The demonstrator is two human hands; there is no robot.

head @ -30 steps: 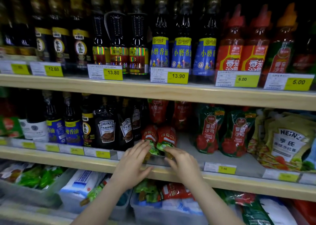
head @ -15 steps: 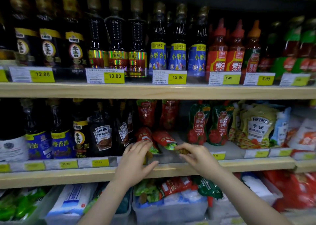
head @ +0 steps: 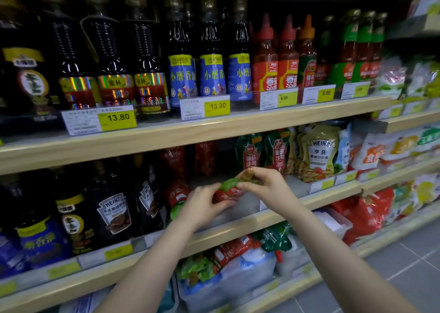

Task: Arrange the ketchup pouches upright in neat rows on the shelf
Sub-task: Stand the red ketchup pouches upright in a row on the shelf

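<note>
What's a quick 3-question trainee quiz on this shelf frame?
1. True or false: both hands hold the same pouch.
2. Which price tag is nearest the blue-label bottles? A) 13.80 B) 13.90 C) 5.00
3. Fill in: the held pouch is lifted and lying ____, not upright.

Key
1. True: left hand grips its lower end, right hand its cap end.
2. B, the 13.90 tag.
3. Sideways; the green-topped pouches behind it stand upright on the shelf.
</note>
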